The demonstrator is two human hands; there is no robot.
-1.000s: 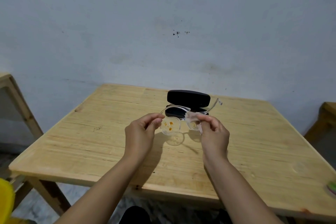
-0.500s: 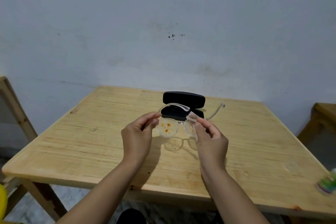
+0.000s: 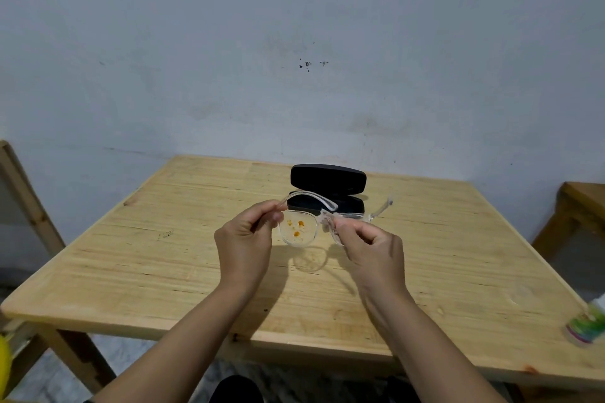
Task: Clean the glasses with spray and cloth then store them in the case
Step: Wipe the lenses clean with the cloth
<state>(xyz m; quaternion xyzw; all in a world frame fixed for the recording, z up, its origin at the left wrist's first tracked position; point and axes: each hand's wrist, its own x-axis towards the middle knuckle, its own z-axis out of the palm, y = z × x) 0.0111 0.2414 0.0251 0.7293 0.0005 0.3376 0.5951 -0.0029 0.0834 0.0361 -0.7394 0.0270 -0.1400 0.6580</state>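
Note:
Clear-framed glasses [image 3: 298,228] hang in the air above the wooden table [image 3: 163,258], their left lens spotted with orange stains. My left hand [image 3: 244,244] pinches the frame's left corner. My right hand [image 3: 370,253] pinches the right lens with a small pale cloth [image 3: 327,216] bunched at the bridge. One temple arm is folded across the top, the other sticks out to the right. Behind the glasses a black case [image 3: 327,186] stands open on the table. A spray bottle [image 3: 587,325] with a green label lies at the table's right edge, blurred.
A grey wall rises just behind the table. A wooden chair frame [image 3: 23,193] stands at the left, another wooden piece [image 3: 579,206] at the right. Something yellow [image 3: 5,360] shows at the bottom left corner.
The glasses have shifted slightly and my right fingers have slid along the right lens with the cloth. The camera has tilted, bringing the spray bottle further into view.

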